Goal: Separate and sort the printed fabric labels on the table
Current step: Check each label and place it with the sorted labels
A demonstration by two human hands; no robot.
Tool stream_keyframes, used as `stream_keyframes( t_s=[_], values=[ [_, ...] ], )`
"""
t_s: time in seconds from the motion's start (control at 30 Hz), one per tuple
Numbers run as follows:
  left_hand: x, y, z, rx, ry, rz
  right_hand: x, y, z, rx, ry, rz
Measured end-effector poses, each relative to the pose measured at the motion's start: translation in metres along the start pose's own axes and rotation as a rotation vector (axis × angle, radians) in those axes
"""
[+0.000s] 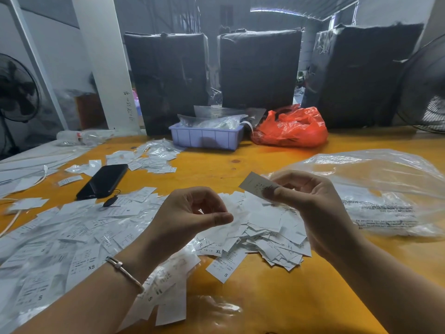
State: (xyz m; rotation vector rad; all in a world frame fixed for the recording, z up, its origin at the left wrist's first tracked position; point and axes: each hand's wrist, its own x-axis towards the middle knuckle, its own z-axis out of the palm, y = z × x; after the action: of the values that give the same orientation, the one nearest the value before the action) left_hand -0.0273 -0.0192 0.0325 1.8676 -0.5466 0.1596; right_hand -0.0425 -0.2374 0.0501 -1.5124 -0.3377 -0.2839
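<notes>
White fabric label (pixel 256 186) sits pinched between thumb and fingers of the right hand (pixel 310 203), raised over the heaped labels (pixel 265 235) just below. The left hand (pixel 190 213) hangs beside it, fingers curled, holding nothing. A loose pinch could drop the label back into the unsorted heap, or two stuck labels could pass as one. Its print is blurred; its size is unreadable.

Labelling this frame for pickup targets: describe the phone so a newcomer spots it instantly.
Start at the orange wooden table and go to its left half, above the big spread of white printed fabric labels. The black rectangular smartphone lies flat there, the only dark, glossy slab among pale paper-like scraps.
</notes>
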Motion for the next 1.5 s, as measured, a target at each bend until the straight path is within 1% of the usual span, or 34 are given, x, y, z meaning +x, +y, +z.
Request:
stream_keyframes(
  t_s=[0.13,0.2,0.33,0.47,0.63,1.17,1.33,1.5],
  values=[
    [0.001,-0.001,0.0,0.016,0.012,0.014,0.001,-0.002,0.0,0.121,0.031,0.001],
    [0.001,-0.001,0.0,0.02,0.014,0.02,0.001,0.0,-0.001,0.162,0.019,-0.012],
    [0.001,0.0,0.0,0.021,0.019,0.018,-0.005,-0.001,0.004,0.098,-0.07,-0.092],
    [0.0,0.0,0.001,-0.002,0.011,0.016,-0.007,-0.004,0.006,0.084,-0.052,-0.149],
    [0.0,-0.001,0.001,-0.015,-0.007,0.002,-0.008,-0.003,0.008,0.111,-0.098,-0.163],
    [-0.001,0.002,0.001,-0.023,-0.017,0.007,-0.009,-0.002,0.009,-0.114,-0.126,-0.162],
    [-0.001,0.002,0.0,-0.016,-0.026,-0.011,-0.008,-0.005,0.006,-0.135,-0.112,-0.148],
    [-0.001,0.003,0.001,-0.042,-0.03,-0.02,-0.008,-0.004,0.007,-0.253,-0.172,-0.122]
  ],
)
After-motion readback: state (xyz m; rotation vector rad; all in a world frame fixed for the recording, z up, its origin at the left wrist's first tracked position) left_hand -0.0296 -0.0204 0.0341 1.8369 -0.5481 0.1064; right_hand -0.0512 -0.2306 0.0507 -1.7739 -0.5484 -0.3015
